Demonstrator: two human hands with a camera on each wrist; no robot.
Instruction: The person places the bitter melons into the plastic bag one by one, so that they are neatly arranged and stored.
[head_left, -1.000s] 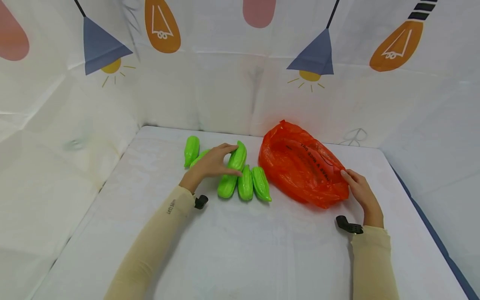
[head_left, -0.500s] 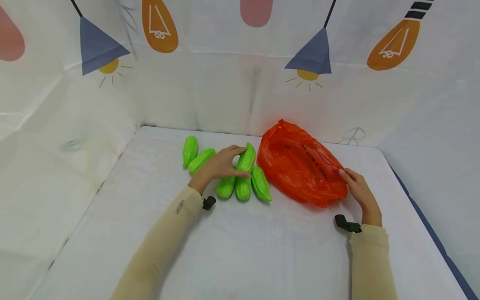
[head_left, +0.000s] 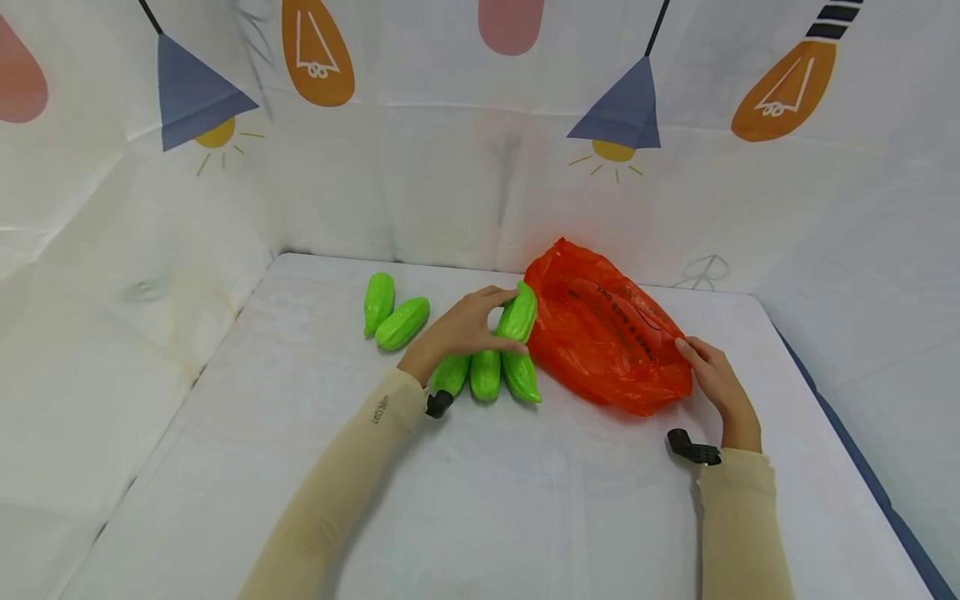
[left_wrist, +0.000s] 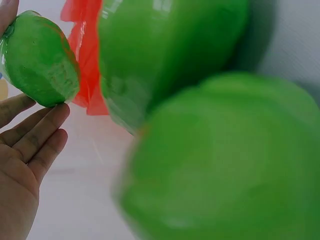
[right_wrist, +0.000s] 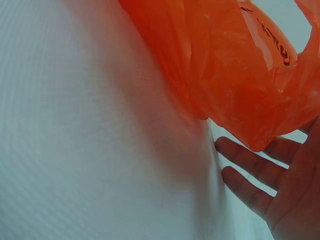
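Observation:
My left hand [head_left: 467, 323] grips a plump green vegetable [head_left: 520, 310] with a pointed end, like a cucumber or bitter melon, between thumb and fingers. It is above other such vegetables at the left side of a red plastic bag [head_left: 592, 333]. In the left wrist view the held vegetable [left_wrist: 40, 57] is between thumb and fingertips, with the red bag [left_wrist: 89, 60] behind it. My right hand [head_left: 716, 379] pinches the bag's right edge. In the right wrist view two fingers [right_wrist: 250, 162] stretch out below the bag, while the thumb is hidden.
Below my left hand three similar green vegetables [head_left: 486, 379] lie side by side, partly covered by the hand. Two more green vegetables [head_left: 402, 323] lie farther left on the white table [head_left: 525, 500]. A white printed sheet [head_left: 435, 183] forms the back wall.
My left hand has moved right with the green vegetable, from over the lying ones to the bag's left side. My right hand keeps its hold on the bag.

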